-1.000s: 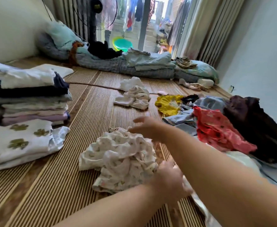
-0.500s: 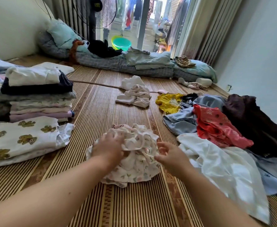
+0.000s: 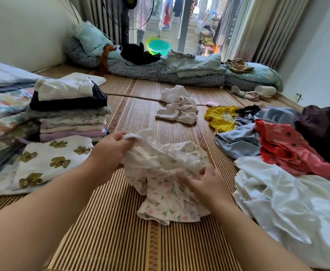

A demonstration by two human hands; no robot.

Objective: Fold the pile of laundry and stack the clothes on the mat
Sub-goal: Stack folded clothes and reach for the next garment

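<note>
A crumpled white garment with small pink flowers (image 3: 166,194) hangs between my hands just above the striped bamboo mat (image 3: 121,235). My left hand (image 3: 111,149) grips its frilled upper edge and lifts it. My right hand (image 3: 209,182) pinches the fabric lower down on the right. A stack of folded clothes (image 3: 70,112) stands to the left, with a folded bear-print piece (image 3: 48,161) in front of it. The unfolded pile lies on the right: a white satin piece (image 3: 289,208), a red one (image 3: 289,149), a light-blue one (image 3: 238,141) and a yellow one (image 3: 220,118).
A small heap of cream clothes (image 3: 179,108) lies in the middle of the mat farther away. Bedding and pillows (image 3: 160,69) line the far edge under a standing fan (image 3: 129,20). A dark garment (image 3: 324,130) lies at the far right by the wall.
My left hand has moved from the right side across to the garment's left edge and lifted it. My right hand has taken hold of the fabric's right part. The garment is raised and partly spread.
</note>
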